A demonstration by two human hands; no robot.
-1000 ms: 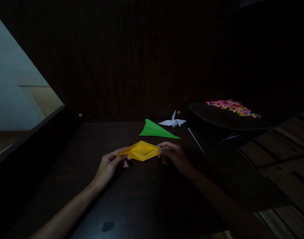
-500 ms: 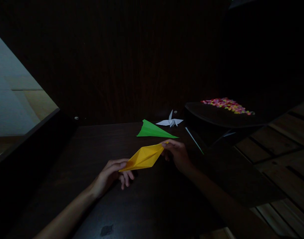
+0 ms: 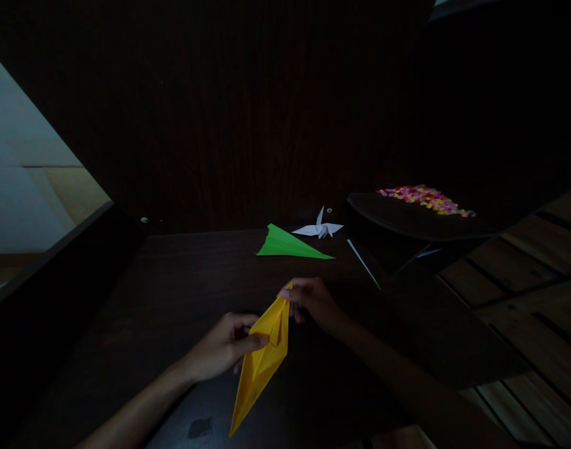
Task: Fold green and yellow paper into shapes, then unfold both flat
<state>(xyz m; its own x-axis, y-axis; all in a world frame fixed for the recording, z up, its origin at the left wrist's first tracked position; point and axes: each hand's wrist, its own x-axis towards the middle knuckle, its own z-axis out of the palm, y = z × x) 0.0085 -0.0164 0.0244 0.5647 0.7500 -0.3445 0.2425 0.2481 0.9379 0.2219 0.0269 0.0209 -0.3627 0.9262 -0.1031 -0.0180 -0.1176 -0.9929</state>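
A folded piece of yellow origami paper (image 3: pixel 262 368), long and diamond-shaped, is held between both hands above the dark table. My left hand (image 3: pixel 227 349) grips its left side near the middle, thumb on the upper face and fingers partly hidden behind. At the far tip, my right hand (image 3: pixel 311 302) pinches the paper between thumb and fingers. The near point of the paper hangs down toward me. Beyond the hands lies a folded green paper (image 3: pixel 290 244), and just behind it a white paper crane (image 3: pixel 320 230) with one wing raised.
A thin paper strip (image 3: pixel 364 264) lies right of the green paper. Small pink, red and yellow pieces (image 3: pixel 428 198) are heaped on a dark raised surface (image 3: pixel 388 218) at the right. Dark panels rise behind the table (image 3: pixel 173 280) and along its left side.
The yellow paper has turned steeper, its lower point swinging toward me. My left hand has shifted from that point to the paper's middle, and my right hand has come nearer and left.
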